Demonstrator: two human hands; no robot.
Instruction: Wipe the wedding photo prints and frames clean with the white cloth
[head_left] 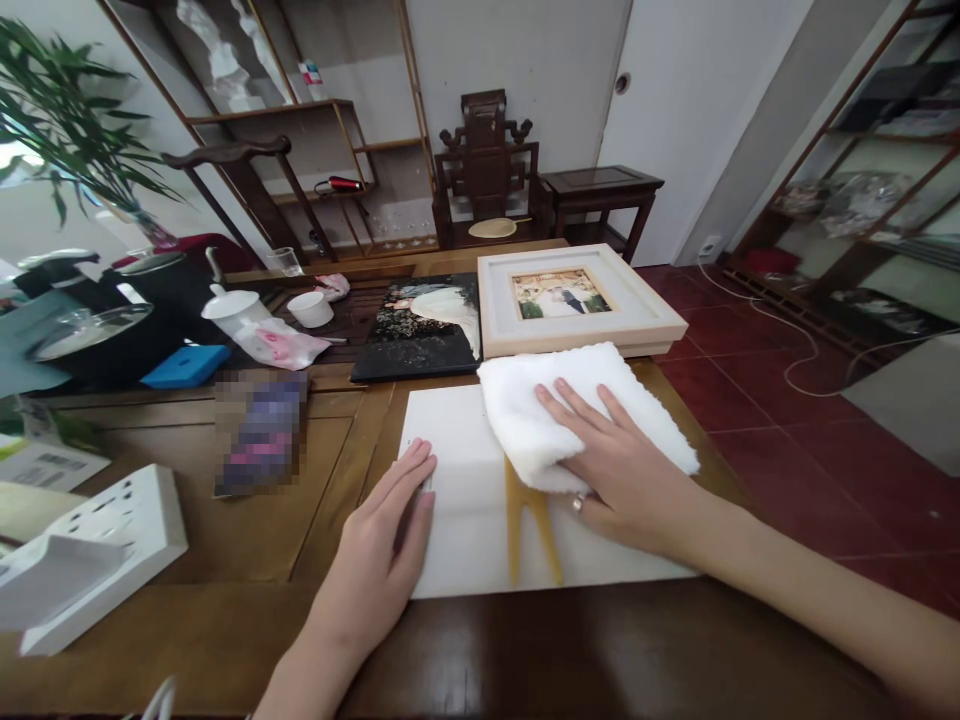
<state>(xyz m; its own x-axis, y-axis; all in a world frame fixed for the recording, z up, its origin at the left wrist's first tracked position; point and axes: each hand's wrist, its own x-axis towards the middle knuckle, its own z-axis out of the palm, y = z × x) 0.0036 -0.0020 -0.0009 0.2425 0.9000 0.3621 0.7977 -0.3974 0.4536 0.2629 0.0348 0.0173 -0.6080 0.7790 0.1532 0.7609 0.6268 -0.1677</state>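
A flat white board (465, 540) lies on the wooden table in front of me, with a yellow forked shape (516, 530) showing on its face. My left hand (394, 520) rests at the board's left edge, fingers stretched out and holding nothing. On top of a white fluffy cloth (517, 410), my right hand (622, 460) lies flat with its fingers spread, pressing the cloth against the board. A ring is on one of its fingers. The cloth covers the upper right of the board and part of the yellow shape.
Behind the board are a pale framed photo (495, 300) and a dark photo panel (420, 362). A white power strip (150, 540), a blue box (186, 366), a white cup (310, 309) and a teapot (236, 308) stand left. The table (247, 640) ends at red floor tiles (780, 450).
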